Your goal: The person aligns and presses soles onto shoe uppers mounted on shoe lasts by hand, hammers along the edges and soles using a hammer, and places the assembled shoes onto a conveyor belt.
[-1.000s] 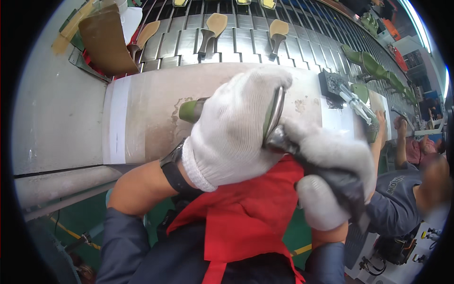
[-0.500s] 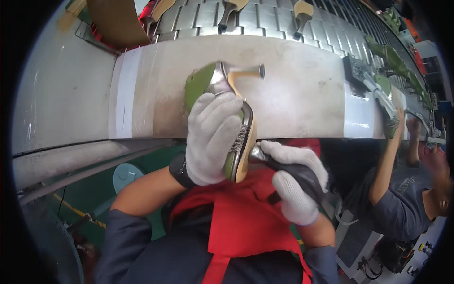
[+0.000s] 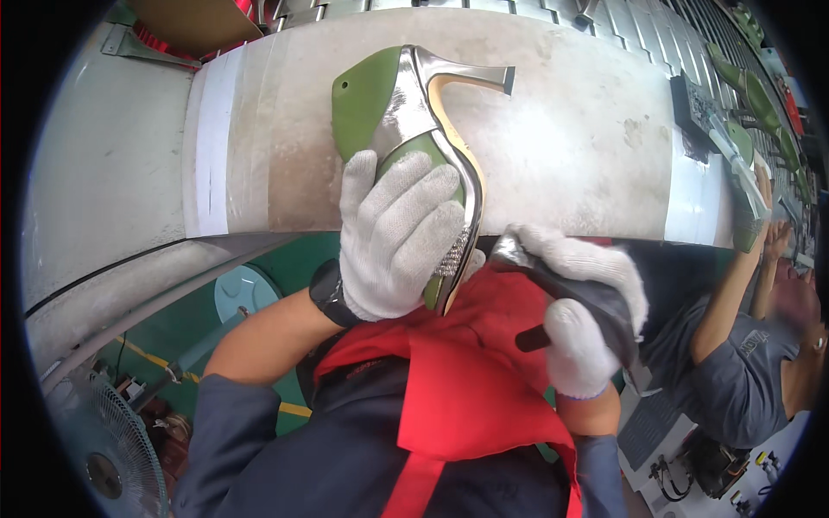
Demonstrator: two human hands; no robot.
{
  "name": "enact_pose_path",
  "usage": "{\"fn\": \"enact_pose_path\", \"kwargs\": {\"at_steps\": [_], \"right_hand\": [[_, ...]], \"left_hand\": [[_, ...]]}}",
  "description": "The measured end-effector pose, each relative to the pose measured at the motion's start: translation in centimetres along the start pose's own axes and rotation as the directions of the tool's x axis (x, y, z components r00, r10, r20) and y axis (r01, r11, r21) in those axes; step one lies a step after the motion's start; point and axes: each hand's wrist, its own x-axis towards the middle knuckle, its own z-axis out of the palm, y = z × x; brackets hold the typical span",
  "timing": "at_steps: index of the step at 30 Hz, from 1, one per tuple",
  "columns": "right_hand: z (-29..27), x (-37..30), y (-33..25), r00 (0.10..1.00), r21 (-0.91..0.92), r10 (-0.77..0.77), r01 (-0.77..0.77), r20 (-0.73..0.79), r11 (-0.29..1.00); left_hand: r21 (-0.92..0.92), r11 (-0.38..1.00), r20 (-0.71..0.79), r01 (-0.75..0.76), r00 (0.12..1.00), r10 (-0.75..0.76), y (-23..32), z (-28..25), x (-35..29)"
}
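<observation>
Left hand (image 3: 393, 246) is gripping the silver shoe (image 3: 404, 108) — heel (image 3: 471, 72) and sole (image 3: 477, 173) on, green last (image 3: 364, 99) still inside — while right hand (image 3: 604, 266) is clutching a dark tool (image 3: 577, 298), tip apart.

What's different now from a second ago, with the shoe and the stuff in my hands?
The green shoe, mostly hidden behind your left hand before, has turned so its heel shows, pointing right. The dark hand tool, earlier at the shoe's edge, now sits apart, to its right. Your left hand still holds the shoe, your right hand the tool.
</observation>
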Motion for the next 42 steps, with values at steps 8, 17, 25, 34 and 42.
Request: {"fn": "enact_pose_path", "kwargs": {"at_steps": [8, 17, 25, 34, 42], "right_hand": [[0.0, 1.5, 1.1, 0.999, -0.001, 0.032, -0.032, 0.02, 0.999], [-0.1, 3.2, -0.5, 0.986, -0.127, 0.048, -0.028, 0.159, 0.992], [0.9, 4.2, -1.7, 0.945, -0.262, 0.044, 0.045, 0.324, 0.964], [1.0, 4.4, -3.2, 0.948, -0.297, 0.153, -0.066, 0.281, 0.953], [3.1, 2.2, -2.9, 0.954, -0.493, 0.034, 0.123, 0.298, 0.861]], "left_hand": [[-0.033, 0.999, -0.004, 0.03, 1.0, -0.03, 0.3, 0.4, 0.1], [-0.082, 0.994, -0.028, 0.076, 0.996, -0.079, 0.2, 0.5, 0.3], [-0.079, 0.992, -0.017, 0.097, 0.995, -0.099, 0.5, 0.2, 0.1], [-0.069, 0.991, 0.05, 0.119, 0.992, -0.116, 0.5, -0.4, 0.3], [-0.058, 0.991, -0.002, 0.122, 0.993, -0.122, 0.7, -0.1, 0.4]]}}
